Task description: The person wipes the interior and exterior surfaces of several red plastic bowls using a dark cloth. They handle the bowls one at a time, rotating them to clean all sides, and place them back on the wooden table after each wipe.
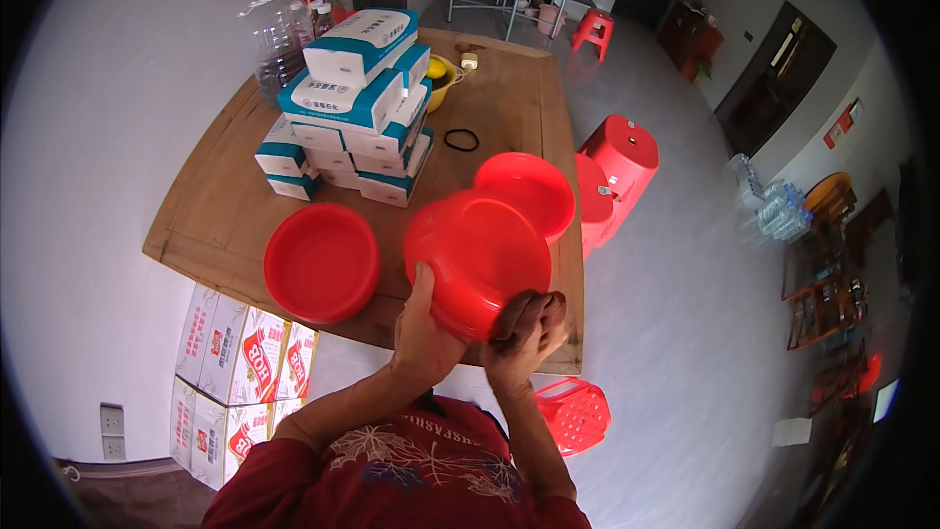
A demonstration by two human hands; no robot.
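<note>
Above the near right part of the table, a red plastic basin (480, 255) is held tilted. My left hand (428, 338) grips it on the near left side, with the thumb along its outer wall. My right hand (529, 348) is closed on a dark brown cloth (527, 315), which touches the basin's lower right side. On the table to the left sits a second round red basin (321, 263). A third red basin (529, 194) stands behind the held one, which partly covers it.
Stacked tissue packs (343, 103) rise at the back left, beside plastic bottles (277, 44). A yellow bowl (443, 88) and a black loop (461, 140) lie on the wooden table (215, 176). Red stools (627, 157) stand at its right; cartons (240, 353) are at the near left.
</note>
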